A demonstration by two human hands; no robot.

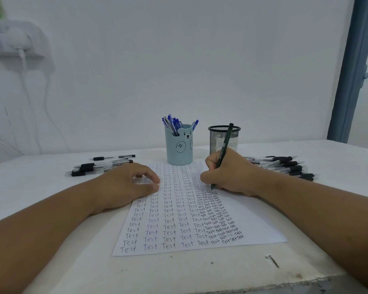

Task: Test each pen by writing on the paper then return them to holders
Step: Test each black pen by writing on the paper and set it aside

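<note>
R hand (227,175) grips slim pen (225,145).

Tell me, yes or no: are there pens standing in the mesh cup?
No, the mesh cup looks empty; blue pens fill the bear cup.

Both forearms are bare from the frame's lower edge up to the wrists, with no sleeves showing. The left hand (129,183) and right hand (229,172) are bare too: no gloves or rings visible.

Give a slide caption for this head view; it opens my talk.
Right hand tests a dark pen on paper.
</note>
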